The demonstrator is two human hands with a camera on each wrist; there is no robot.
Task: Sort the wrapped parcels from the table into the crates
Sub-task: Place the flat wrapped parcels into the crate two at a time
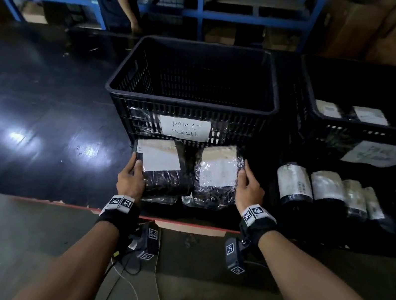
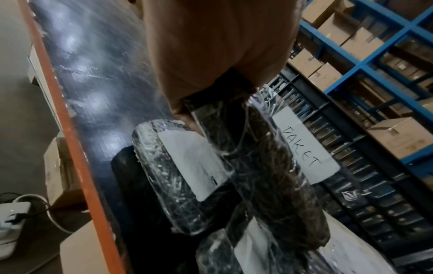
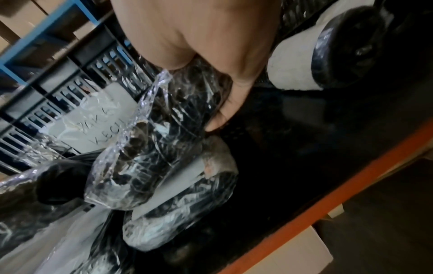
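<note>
Two wrapped parcels (image 1: 189,172) sit between your hands: left hand (image 1: 131,180) grips one, right hand (image 1: 248,189) the other; fingertips hidden underneath.

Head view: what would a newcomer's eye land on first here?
Two wrapped parcels, the left parcel held by the left hand and the right parcel by the right hand, just in front of the empty black crate labelled PAKET KECIL. A row of parcels lies to the right.
</note>
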